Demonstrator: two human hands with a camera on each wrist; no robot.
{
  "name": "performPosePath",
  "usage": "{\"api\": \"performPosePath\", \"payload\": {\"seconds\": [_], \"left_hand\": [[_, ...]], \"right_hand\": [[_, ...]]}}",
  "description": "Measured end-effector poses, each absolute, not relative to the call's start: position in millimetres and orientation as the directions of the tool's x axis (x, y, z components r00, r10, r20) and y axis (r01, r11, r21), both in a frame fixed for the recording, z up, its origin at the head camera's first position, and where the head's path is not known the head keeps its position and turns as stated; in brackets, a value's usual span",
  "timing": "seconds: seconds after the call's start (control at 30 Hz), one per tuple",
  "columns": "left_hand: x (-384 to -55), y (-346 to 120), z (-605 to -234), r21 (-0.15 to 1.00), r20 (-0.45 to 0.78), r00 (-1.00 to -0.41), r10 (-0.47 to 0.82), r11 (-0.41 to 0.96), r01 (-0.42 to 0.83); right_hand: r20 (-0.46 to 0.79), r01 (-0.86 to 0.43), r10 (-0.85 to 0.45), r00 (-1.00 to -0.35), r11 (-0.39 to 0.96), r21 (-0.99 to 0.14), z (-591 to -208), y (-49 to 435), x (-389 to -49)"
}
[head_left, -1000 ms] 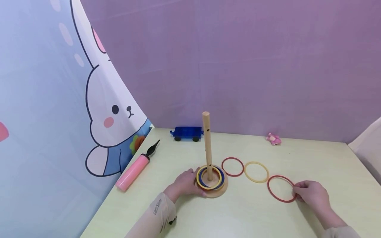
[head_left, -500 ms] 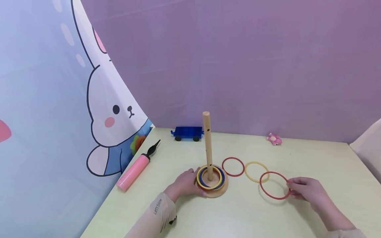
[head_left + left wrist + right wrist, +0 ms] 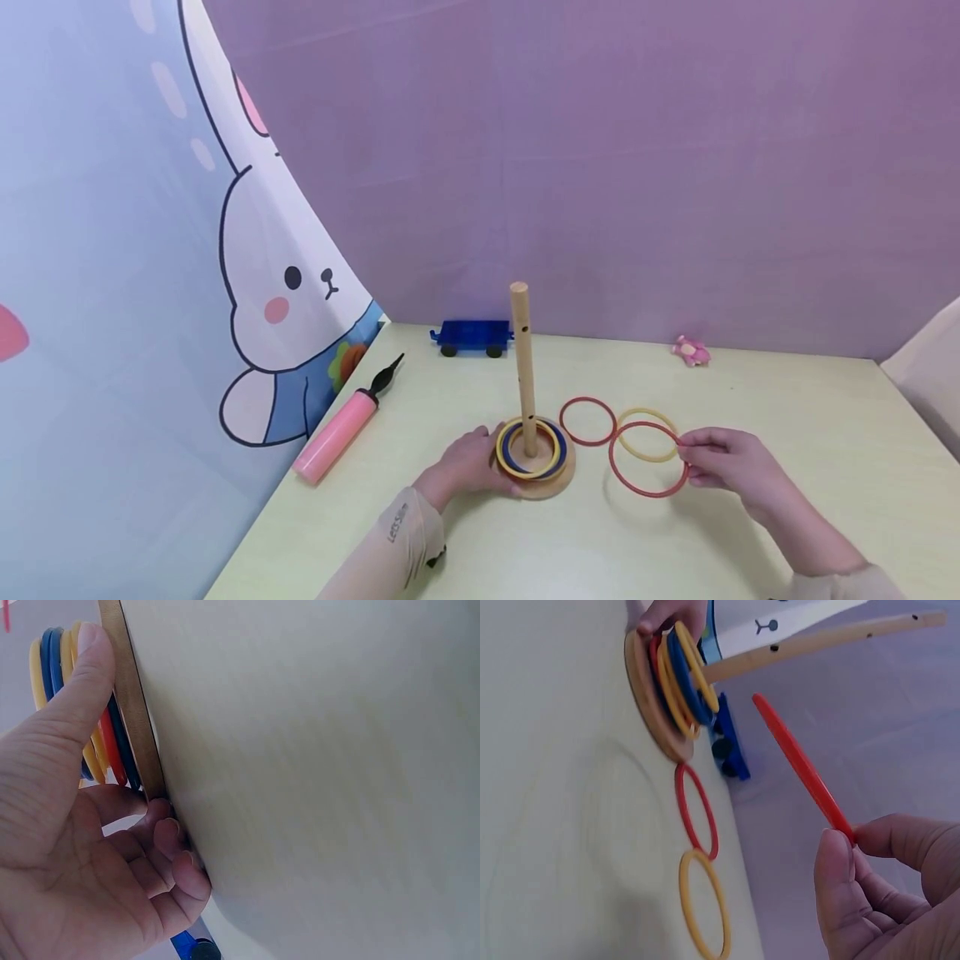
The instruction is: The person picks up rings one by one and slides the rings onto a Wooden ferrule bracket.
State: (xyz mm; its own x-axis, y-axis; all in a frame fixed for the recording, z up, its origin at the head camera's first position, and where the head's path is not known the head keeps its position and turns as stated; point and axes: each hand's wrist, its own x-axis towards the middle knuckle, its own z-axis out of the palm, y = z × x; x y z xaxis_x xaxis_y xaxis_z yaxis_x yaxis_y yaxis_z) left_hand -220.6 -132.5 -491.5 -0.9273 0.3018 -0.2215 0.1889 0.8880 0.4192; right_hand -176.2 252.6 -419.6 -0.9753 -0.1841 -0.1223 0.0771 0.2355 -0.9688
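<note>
My right hand (image 3: 727, 462) pinches the near edge of a red ring (image 3: 802, 769) between thumb and fingers, holding it above the table. To its left a wooden peg stand rises upright, with its post (image 3: 523, 367) bare above the base. My left hand (image 3: 468, 462) grips the left side of the round base (image 3: 133, 697), the thumb against the stacked rings (image 3: 46, 667) and the fingers curled at the base's edge. Yellow, blue and red rings lie around the post. Flat on the table are another red ring (image 3: 682, 799) and a yellow ring (image 3: 683, 889), right of the stand.
A blue toy wagon (image 3: 472, 335) stands at the back, behind the post. On the left lies a pink hand pump (image 3: 337, 437) with a black nozzle. A small pink toy figure (image 3: 690, 351) sits near the purple cloth (image 3: 675, 167) at the back.
My right hand has lifted the red ring off the table and carried it left, so it now overlaps the yellow ring in the head view. The left hand and stand have stayed put.
</note>
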Motion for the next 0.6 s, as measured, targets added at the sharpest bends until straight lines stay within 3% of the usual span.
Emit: {"api": "performPosePath", "payload": {"seconds": [0.6], "left_hand": [[-221.1,-132.4,-489.8,0.416,-0.210,-0.926,0.312,0.886,0.204]], "right_hand": [[-0.045,-0.010,-0.365,-0.930,0.146,-0.989,-386.4,198.0,-174.1]]}}
